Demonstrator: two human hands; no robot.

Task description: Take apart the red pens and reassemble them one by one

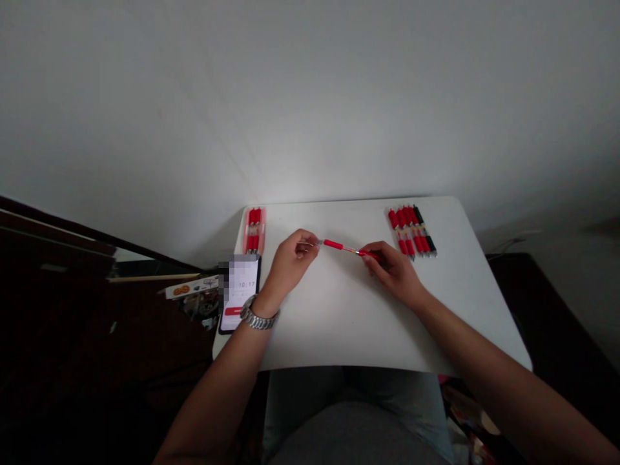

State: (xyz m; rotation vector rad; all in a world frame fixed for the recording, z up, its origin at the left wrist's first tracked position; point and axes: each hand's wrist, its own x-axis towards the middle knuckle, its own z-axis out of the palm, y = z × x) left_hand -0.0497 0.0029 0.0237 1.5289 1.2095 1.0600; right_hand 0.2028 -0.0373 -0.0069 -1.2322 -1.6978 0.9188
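A red pen (334,245) with a clear middle and a red grip is held level above the white table, between my two hands. My right hand (394,271) is closed around its red right end. My left hand (294,258) has thumb and forefinger pinched at the clear left tip. A thin pale line shows between the left fingers, too small to make out. To the right lies a row of several pens (409,231), mostly red with one dark one at the edge. On the left, red pens (254,230) lie in a pinkish clear holder.
A phone (239,284) with a lit timer screen lies on the table's left edge, partly behind my watch (260,316). The white table (349,323) stands against a pale wall (339,97). Cluttered objects (201,300) sit beyond the table at the left.
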